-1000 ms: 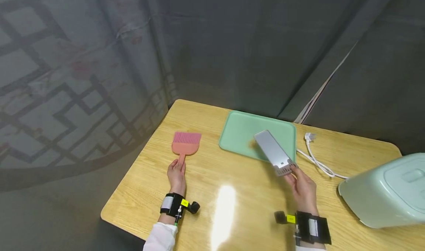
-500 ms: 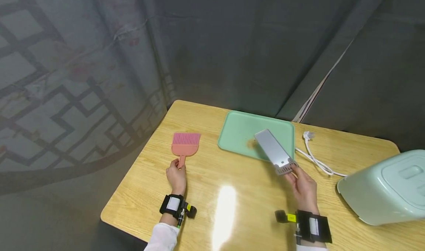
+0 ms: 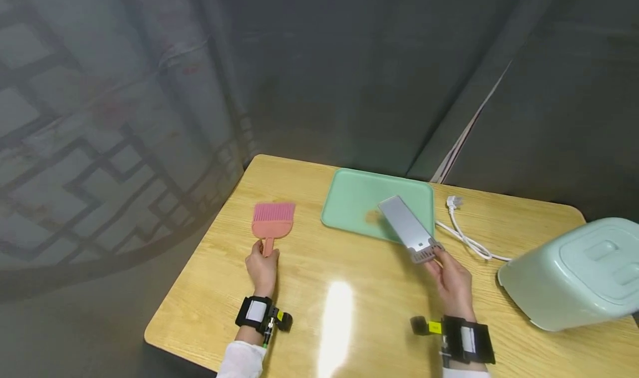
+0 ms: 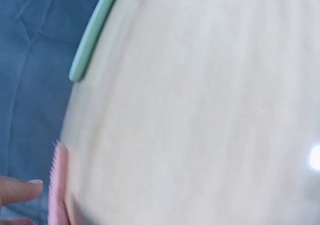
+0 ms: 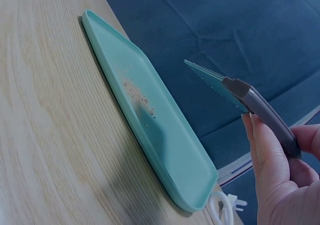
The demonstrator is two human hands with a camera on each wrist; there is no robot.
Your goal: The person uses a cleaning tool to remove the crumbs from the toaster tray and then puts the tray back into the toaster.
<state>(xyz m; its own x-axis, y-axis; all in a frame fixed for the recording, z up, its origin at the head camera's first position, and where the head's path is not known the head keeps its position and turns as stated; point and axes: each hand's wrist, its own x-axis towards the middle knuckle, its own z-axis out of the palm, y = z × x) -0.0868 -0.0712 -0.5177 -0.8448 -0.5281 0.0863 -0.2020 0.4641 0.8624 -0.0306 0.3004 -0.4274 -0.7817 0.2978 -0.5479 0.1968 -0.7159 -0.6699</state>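
On the left of the table, a salmon hand broom (image 3: 272, 228) with pink bristles lies with its bristles facing away from the person. My left hand (image 3: 262, 270) has thumb and fingers on either side of its handle; the left wrist view catches only fingertips beside the pink bristles (image 4: 57, 185). My right hand (image 3: 453, 281) pinches the slotted grey end of a flat silver crumb tray (image 3: 408, 222), held tilted above the table. Below and behind it lies a mint-green serving tray (image 3: 349, 189). Brown crumbs (image 5: 134, 92) are scattered on that tray.
A mint-green toaster (image 3: 554, 289) with a lid stands at the right edge. Its white cord (image 3: 479, 249) and plug (image 3: 454, 202) lie behind my right hand. Grey curtains (image 3: 339, 78) hang behind the table (image 3: 299, 300).
The head view has shifted slightly to the right. My left hand has slid a little back along the broom's handle. My right hand keeps the crumb tray nearly still.
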